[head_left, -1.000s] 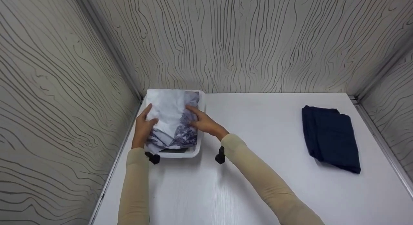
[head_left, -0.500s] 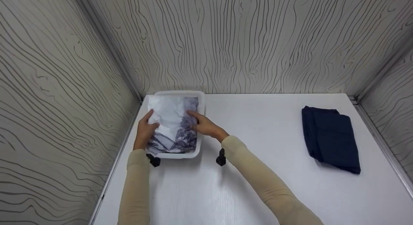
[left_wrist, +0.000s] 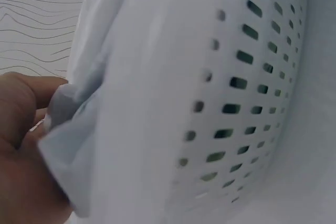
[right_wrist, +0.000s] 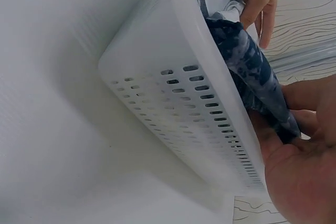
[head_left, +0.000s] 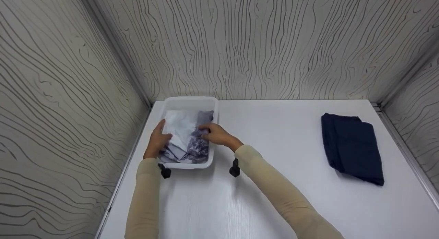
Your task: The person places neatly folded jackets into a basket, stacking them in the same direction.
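At the table's (head_left: pixel 288 129) far left corner, the person's left hand (head_left: pixel 158 141) is gripping the left edge of a folded printed cloth (head_left: pixel 181 126), its thumb lying on top. The white slotted basket (head_left: pixel 192 166) is holding that cloth, which is now sitting lower and nearer the basket's front edge; a second ago it was covering the far rim, and now the far inner wall is showing behind it. On the basket's right side, the right hand (head_left: pixel 219 134) is pinching the cloth's right edge, fingers curling more tightly than before. To me, the bundle seems to be settling into the basket, with the letting go not yet done; from the left wrist view a loose fold is bulging at the rim, so that side may be needing a tuck. The cloth itself is showing plain, creased white on its left, a diagonal flap toward its near left corner, and a mottled grey-blue print deepening to its right; it is looking thin and limp. Farther over, near the table's right edge, a folded navy cloth (head_left: pixel 353 148) is lying well apart from both hands.
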Tool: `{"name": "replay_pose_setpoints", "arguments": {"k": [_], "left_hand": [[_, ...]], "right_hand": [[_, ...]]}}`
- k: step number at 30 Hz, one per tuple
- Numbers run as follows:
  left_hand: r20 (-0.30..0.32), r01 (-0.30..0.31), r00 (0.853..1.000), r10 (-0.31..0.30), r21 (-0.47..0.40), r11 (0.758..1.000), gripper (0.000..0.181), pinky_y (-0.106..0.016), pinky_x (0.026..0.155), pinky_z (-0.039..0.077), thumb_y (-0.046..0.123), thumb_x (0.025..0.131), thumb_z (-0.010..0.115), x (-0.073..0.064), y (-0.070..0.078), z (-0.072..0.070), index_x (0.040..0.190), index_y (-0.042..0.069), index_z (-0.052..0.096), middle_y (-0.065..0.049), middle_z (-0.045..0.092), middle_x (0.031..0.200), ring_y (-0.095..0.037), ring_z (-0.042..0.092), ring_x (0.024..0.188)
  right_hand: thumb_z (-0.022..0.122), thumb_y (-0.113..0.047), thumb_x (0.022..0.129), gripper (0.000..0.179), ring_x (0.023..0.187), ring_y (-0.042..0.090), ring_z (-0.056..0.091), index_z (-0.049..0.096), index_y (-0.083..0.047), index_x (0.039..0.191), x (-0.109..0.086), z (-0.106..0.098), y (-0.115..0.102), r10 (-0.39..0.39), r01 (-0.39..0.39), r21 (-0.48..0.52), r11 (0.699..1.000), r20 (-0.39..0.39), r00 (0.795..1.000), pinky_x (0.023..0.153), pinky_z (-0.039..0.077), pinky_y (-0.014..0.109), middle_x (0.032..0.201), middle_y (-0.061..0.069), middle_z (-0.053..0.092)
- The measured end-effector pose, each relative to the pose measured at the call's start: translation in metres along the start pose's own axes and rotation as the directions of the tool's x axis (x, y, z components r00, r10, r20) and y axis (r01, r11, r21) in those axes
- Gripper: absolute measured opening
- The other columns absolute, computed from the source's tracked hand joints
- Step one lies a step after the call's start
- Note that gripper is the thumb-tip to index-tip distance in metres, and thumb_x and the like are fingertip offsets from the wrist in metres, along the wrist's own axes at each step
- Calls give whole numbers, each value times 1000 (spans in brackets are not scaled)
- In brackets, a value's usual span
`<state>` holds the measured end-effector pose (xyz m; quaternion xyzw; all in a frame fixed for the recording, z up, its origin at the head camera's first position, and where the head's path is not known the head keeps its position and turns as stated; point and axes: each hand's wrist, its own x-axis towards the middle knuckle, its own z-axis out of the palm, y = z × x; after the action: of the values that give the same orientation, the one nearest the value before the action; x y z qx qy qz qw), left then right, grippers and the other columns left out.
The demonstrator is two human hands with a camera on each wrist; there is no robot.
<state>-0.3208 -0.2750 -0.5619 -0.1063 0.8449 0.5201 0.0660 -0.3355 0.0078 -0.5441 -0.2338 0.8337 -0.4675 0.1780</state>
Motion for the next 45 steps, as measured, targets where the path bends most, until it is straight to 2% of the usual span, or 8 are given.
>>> {"name": "replay_pose_setpoints", "arguments": {"k": [7,11,15,19,25,29,37,45], "left_hand": [[76,15,997,-19,50,999,77,-59,130,25,6,101,59,-4,0,3,170,8,26,-21,10,178,-43,16,163],[76,-13,997,6,100,995,71,-60,129,27,5,99,59,-6,2,6,166,3,35,-28,8,176,-47,11,164],[29,-105,994,101,182,978,63,-61,127,29,-1,94,60,-3,5,9,156,-4,48,-35,13,173,-51,11,163],[-34,-209,973,228,284,936,56,-64,127,27,-5,87,62,0,5,12,142,-12,58,-39,19,169,-56,16,159],[-31,-285,950,312,331,900,50,-63,129,23,-9,88,59,3,3,15,137,-14,61,-38,35,164,-56,19,159],[8,-297,950,313,340,893,48,-62,129,26,-8,90,56,2,2,15,138,-16,60,-37,53,150,-55,26,157],[-7,-332,935,354,335,882,40,-62,129,25,-11,92,55,-2,6,16,131,-18,65,-38,60,142,-58,26,156],[-28,-243,964,265,318,916,41,-61,129,27,-1,101,53,-6,22,27,140,-8,64,-35,39,164,-50,26,159]], "right_hand": [[59,-4,101,42,131,37,63,64,4,141,-2,2,-9,-60,50,-191,980,-48,997,111,51,53,142,23,65],[61,-3,101,39,122,37,66,66,5,139,-5,5,-18,-72,42,-279,959,-97,993,104,55,53,134,24,67],[63,-5,101,35,115,36,66,70,2,135,-8,8,-24,-93,22,-374,927,-174,980,99,57,52,127,22,67],[65,-8,102,27,111,35,60,74,0,126,-11,9,-23,-159,24,-470,882,-249,955,95,55,51,125,19,62],[68,-12,101,16,111,36,60,79,-1,106,-13,8,-13,-255,75,-591,804,-228,940,99,52,52,119,16,70],[66,-11,103,18,114,39,64,79,-1,109,-14,6,-5,-258,88,-588,804,-212,942,101,53,54,115,16,75],[67,-10,103,18,120,41,64,80,-2,113,-18,-5,0,-254,128,-540,832,-165,953,107,50,56,119,17,77],[68,-10,102,25,122,40,65,77,-2,123,-26,-17,4,-199,94,-484,870,-168,965,106,53,54,128,17,75]]}}
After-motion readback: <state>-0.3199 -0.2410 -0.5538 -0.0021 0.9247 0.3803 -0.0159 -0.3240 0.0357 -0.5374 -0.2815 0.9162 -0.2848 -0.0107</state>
